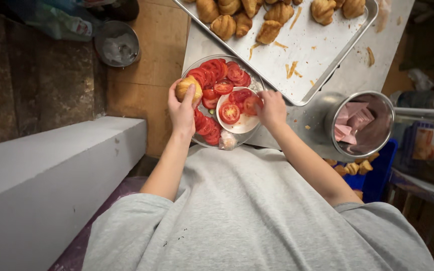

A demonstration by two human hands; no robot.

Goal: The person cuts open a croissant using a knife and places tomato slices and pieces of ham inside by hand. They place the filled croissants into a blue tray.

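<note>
Left hand [182, 108] clasps bun [188, 87]; right hand [272, 108] pinches tomato slice [251, 104].

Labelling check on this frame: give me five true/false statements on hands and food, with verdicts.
1. The left hand holds a bread roll. True.
2. The right hand reaches into the metal pot. False: its fingers are on a tomato slice over the small white bowl.
3. Tomato slices fill the glass bowl. True.
4. The baking tray holds only crumbs. False: pastries lie along its far side.
5. The metal pot holds pink slices. True.
</note>
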